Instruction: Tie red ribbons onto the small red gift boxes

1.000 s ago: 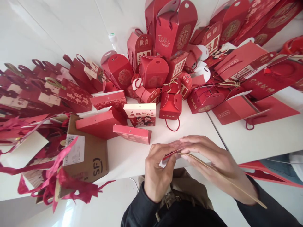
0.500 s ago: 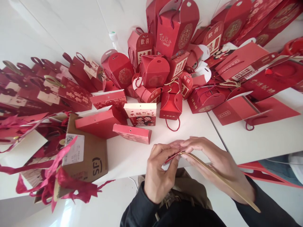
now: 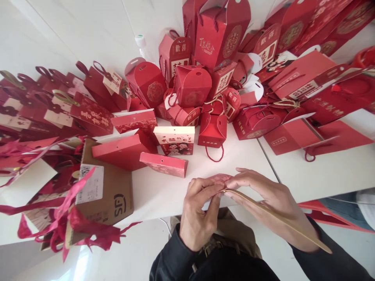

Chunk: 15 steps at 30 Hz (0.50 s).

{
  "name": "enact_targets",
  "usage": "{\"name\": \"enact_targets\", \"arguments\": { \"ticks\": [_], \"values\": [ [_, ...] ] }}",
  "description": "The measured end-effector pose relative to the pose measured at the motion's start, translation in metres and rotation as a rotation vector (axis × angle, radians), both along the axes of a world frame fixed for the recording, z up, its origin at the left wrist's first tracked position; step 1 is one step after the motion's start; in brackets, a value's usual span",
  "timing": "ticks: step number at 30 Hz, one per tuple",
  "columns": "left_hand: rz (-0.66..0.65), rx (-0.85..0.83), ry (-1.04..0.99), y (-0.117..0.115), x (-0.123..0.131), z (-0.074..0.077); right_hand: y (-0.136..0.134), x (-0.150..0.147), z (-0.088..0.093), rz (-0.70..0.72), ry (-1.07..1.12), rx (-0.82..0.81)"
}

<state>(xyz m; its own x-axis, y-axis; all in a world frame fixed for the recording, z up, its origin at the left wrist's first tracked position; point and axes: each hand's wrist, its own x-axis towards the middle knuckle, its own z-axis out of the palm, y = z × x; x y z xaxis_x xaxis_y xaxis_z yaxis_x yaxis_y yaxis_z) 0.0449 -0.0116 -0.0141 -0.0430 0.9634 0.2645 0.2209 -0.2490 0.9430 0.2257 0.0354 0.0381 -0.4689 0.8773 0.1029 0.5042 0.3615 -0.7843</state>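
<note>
At the table's front edge, my left hand [image 3: 197, 212] is closed around a small red paper gift box [image 3: 218, 178], thumb and fingers pinching near one end of a gold ribbon [image 3: 277, 214]. The ribbon comes out at the pinch and runs right across my right hand and wrist, its loose end past the sleeve. My right hand [image 3: 268, 203] bends round the box's far right side, fingertips against it and touching the ribbon's start. Most of the box is hidden by my fingers. A flat red box [image 3: 162, 163] and a cream-and-red box [image 3: 175, 141] stand just beyond.
A brown cardboard carton [image 3: 109, 191] full of red ribbons [image 3: 93, 226] stands at left. Finished bags with ribbon loops [image 3: 90, 121] line the left back. Red gift boxes with cord handles [image 3: 193, 86] crowd the back and right. A seam [image 3: 269, 162] divides the white table.
My right fingers have shifted slightly on the box, baring more of its patterned red face. The ribbon's loose end has moved a little right and up. My left hand keeps its pinch.
</note>
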Motion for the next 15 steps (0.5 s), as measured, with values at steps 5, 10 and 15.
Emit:
{"name": "enact_targets", "arguments": {
  "ticks": [5, 10, 15],
  "values": [
    [-0.02, -0.005, 0.016, 0.0, -0.001, 0.0, 0.0, 0.0, -0.001, -0.052, -0.033, -0.024],
    [-0.006, -0.035, -0.055, 0.002, -0.001, 0.008, 0.002, 0.001, -0.001, -0.034, 0.024, -0.05],
    [-0.017, -0.065, -0.127, 0.002, 0.001, 0.015, 0.002, 0.004, -0.004, -0.026, 0.113, 0.004]
  ]
}}
